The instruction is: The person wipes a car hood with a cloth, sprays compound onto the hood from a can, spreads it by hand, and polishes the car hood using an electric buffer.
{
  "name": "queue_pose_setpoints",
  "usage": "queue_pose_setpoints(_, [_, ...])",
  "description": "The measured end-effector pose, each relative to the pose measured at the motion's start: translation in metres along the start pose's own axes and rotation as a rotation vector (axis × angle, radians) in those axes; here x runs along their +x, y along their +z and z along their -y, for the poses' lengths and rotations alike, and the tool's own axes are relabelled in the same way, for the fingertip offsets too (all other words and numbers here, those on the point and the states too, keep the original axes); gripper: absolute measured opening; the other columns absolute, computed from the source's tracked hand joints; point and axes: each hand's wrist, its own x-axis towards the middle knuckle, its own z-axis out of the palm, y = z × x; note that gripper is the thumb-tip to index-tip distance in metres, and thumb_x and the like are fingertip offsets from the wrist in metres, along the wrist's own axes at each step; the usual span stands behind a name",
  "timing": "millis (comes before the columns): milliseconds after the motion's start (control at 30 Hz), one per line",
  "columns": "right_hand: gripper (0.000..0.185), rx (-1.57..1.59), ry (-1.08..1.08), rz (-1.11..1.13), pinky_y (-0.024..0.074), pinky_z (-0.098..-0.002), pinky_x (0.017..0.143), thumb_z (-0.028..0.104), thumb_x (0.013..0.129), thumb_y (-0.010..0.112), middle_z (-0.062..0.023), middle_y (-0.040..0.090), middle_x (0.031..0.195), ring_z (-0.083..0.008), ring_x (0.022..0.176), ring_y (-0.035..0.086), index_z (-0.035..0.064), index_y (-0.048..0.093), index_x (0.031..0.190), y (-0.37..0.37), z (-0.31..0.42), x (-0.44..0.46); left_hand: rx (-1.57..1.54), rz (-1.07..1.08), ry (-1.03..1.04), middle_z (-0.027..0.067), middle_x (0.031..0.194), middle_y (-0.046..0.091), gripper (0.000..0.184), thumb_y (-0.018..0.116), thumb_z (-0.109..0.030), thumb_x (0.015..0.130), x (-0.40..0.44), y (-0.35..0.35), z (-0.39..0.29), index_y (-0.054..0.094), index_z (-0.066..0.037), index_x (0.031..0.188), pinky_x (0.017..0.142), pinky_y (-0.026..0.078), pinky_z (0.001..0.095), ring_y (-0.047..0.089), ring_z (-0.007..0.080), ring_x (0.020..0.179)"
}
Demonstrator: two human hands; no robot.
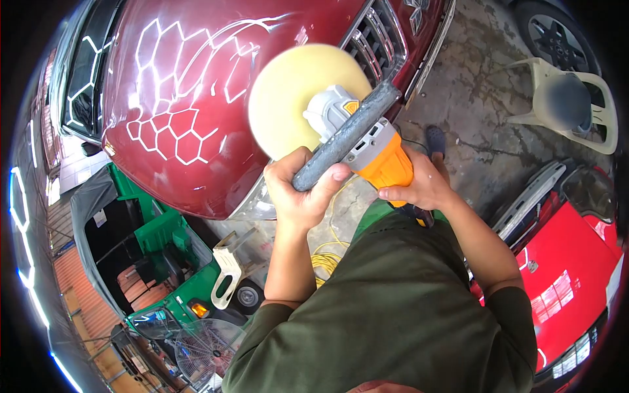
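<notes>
Both my hands hold an orange and grey polisher (385, 160) over the front of a dark red car hood (190, 118). Its round yellow pad (282, 108) lies against or just above the paint; I cannot tell which. My left hand (301, 190) is wrapped round the near end of the worn grey bar handle (350, 136). Around the orange body closes my right hand (426, 180), with the thumb along its near side. White hexagonal light reflections and pale smears show on the hood.
A yellow cable (327, 259) is coiled on the concrete floor. To the left stand a green vehicle (160, 239), a cream plastic chair (227, 275) and a fan (208, 350). At right are another cream chair (603, 118) and a bright red car (563, 275).
</notes>
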Motion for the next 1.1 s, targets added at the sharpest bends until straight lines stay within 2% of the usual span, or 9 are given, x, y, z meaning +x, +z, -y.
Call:
queue_pose_setpoints(700, [0.078, -0.024, -0.024, 0.020, 0.0545, -0.0416, 0.095, 0.045, 0.071, 0.093, -0.0180, 0.074, 0.112, -0.0323, 0.106, 0.073, -0.0005, 0.062, 0.126, 0.047, -0.025, -0.020, -0.016, -0.008, 0.008, -0.0021, 0.053, 0.050, 0.057, 0.092, -0.045, 0.079, -0.052, -0.026, 0.023, 0.055, -0.005, 0.060, 0.047, 0.035, 0.0276, 0.042, 0.0065, 0.051])
queue_pose_setpoints(900, [0.081, -0.057, 0.017, 0.072, 0.0547, -0.0426, 0.095, 0.047, 0.069, 0.093, -0.0201, 0.074, 0.113, -0.0356, 0.106, 0.073, -0.0014, 0.062, 0.127, 0.057, -0.028, -0.028, 0.049, -0.057, 0.031, -0.0005, 0.052, 0.045, 0.062, 0.089, -0.049, 0.079, -0.076, -0.035, 0.035, 0.051, -0.005, 0.060, 0.046, 0.033, 0.0291, 0.041, 0.0083, 0.050])
queue_pose_setpoints(1000, [0.085, -0.116, 0.029, 0.121, 0.0548, -0.0442, 0.096, 0.049, 0.068, 0.093, -0.0223, 0.074, 0.114, -0.0386, 0.107, 0.072, -0.0020, 0.062, 0.128, 0.064, -0.019, -0.028, 0.090, -0.158, 0.112, 0.0006, 0.053, 0.043, 0.065, 0.087, -0.052, 0.080, -0.097, -0.040, 0.049, 0.048, -0.004, 0.061, 0.047, 0.033, 0.0297, 0.040, 0.0097, 0.049])
queue_pose_setpoints(1100, [0.091, -0.236, -0.013, 0.172, 0.0542, -0.0478, 0.098, 0.052, 0.068, 0.092, -0.0256, 0.072, 0.119, -0.0431, 0.111, 0.070, -0.0020, 0.060, 0.134, 0.074, -0.018, -0.027, 0.090, -0.377, 0.215, 0.0017, 0.054, 0.048, 0.072, 0.080, -0.064, 0.084, -0.124, -0.039, 0.073, 0.048, -0.004, 0.061, 0.047, 0.034, 0.0298, 0.044, 0.0111, 0.048])
